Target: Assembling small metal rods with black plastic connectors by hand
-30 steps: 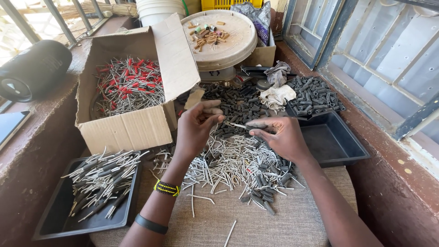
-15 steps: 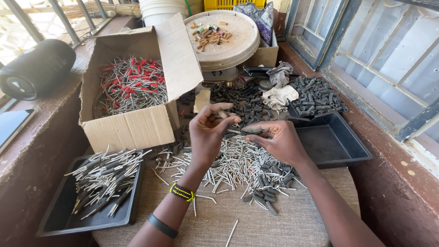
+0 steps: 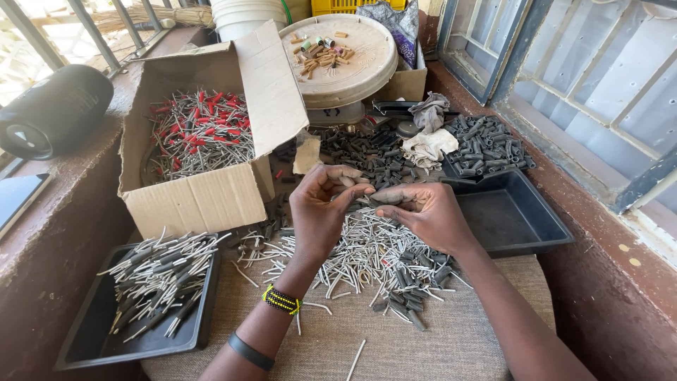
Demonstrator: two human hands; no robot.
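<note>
Sunlit reddish-brown ledge point(image 3: 49, 233), barred window point(image 3: 42, 28), grilled window point(image 3: 606, 77), woven table covering point(image 3: 451, 346)

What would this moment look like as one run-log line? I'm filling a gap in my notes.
left hand: fingertips meeting right's | right hand: pinching small dark sleeve | below: pile of pale pins | left: black tray

Cardboard box point(image 3: 201, 201) of red-tipped pins, black speaker point(image 3: 53, 109), crumpled rag point(image 3: 430, 144).
</note>
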